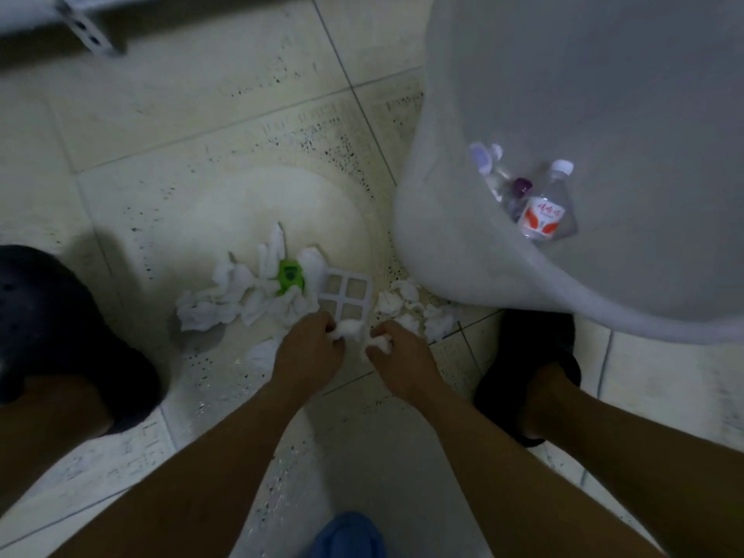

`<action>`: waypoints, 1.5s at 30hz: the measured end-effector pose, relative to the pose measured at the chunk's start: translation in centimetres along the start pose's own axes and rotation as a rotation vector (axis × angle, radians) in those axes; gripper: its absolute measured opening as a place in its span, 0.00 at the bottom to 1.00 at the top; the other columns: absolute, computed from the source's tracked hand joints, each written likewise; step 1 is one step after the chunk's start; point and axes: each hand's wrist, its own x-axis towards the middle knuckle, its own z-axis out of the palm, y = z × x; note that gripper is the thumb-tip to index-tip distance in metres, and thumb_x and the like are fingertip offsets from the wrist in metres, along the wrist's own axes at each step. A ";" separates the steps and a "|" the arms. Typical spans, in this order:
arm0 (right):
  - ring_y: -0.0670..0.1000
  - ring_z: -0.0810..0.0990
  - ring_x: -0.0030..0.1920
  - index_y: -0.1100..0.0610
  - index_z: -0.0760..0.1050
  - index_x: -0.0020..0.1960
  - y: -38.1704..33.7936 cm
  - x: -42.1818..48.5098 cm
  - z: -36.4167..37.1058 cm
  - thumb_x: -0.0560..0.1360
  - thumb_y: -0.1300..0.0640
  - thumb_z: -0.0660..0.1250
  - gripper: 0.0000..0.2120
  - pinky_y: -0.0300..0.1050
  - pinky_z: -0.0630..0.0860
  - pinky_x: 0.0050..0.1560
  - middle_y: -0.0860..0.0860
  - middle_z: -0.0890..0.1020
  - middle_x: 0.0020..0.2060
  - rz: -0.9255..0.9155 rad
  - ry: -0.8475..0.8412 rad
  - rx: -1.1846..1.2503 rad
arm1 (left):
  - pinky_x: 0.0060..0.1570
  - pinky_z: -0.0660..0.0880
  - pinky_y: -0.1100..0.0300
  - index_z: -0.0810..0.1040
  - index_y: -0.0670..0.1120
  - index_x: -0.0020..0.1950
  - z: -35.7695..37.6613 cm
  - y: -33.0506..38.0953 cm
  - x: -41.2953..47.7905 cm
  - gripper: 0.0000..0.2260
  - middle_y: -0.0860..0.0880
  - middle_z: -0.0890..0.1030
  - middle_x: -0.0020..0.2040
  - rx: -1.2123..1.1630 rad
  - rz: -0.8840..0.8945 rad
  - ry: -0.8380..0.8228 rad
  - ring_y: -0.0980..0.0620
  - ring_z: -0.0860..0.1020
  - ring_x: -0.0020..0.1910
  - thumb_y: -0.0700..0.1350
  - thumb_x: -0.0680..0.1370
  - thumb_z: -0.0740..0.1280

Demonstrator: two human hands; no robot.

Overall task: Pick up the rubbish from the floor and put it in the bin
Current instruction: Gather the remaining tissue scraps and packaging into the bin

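Both my hands are down at the floor, my left hand [312, 348] and right hand [396, 356] each clenched on a wad of soft, crumpled white tissue [348, 330]. Just beyond my fingers lie more tissues [225, 296], a green plastic piece [289, 277] and a rigid white grid [346, 296]. Further right, the smooth white bin [463, 251] already holds 2 clear bottles [543, 215]. I judge most rubbish remains.
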 end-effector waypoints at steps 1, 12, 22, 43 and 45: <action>0.51 0.76 0.42 0.55 0.76 0.52 -1.1 -0.3 -0.5 0.76 0.55 0.63 0.07 0.40 0.69 0.40 0.51 0.78 0.43 -0.027 0.000 -0.015 | 0.34 0.63 0.59 0.69 0.45 0.37 -1.2 0.6 -0.2 0.08 0.48 0.73 0.36 -0.031 -0.020 0.015 0.47 0.74 0.38 0.42 0.73 0.67; 0.47 0.72 0.37 0.53 0.69 0.37 -12.4 -8.3 -9.5 0.78 0.48 0.59 0.14 0.39 0.63 0.35 0.48 0.74 0.35 -0.214 0.131 -0.132 | 0.31 0.66 0.56 0.64 0.45 0.46 -14.8 8.8 -5.2 0.10 0.45 0.74 0.33 -0.087 0.183 0.250 0.42 0.75 0.33 0.41 0.73 0.66; 0.53 0.78 0.49 0.60 0.81 0.50 -16.2 -18.1 -19.9 0.76 0.61 0.63 0.09 0.36 0.65 0.47 0.56 0.83 0.51 -0.416 0.333 -0.213 | 0.32 0.68 0.61 0.75 0.49 0.44 -20.8 14.8 -12.1 0.01 0.51 0.78 0.33 -0.105 0.327 0.391 0.51 0.75 0.33 0.45 0.75 0.66; 0.54 0.71 0.67 0.47 0.62 0.73 -10.2 -14.7 -29.5 0.73 0.47 0.67 0.30 0.46 0.66 0.66 0.51 0.69 0.71 -0.296 0.427 -0.088 | 0.55 0.75 0.53 0.75 0.50 0.64 -15.3 28.4 -6.4 0.24 0.50 0.80 0.58 0.266 0.369 0.265 0.47 0.78 0.55 0.59 0.72 0.69; 0.54 0.69 0.68 0.48 0.60 0.74 -9.9 -14.6 -29.1 0.72 0.47 0.68 0.33 0.45 0.65 0.65 0.52 0.69 0.71 -0.298 0.411 -0.134 | 0.60 0.73 0.49 0.75 0.51 0.65 -15.4 27.7 -6.7 0.25 0.50 0.79 0.63 0.341 0.412 0.264 0.46 0.76 0.60 0.60 0.71 0.69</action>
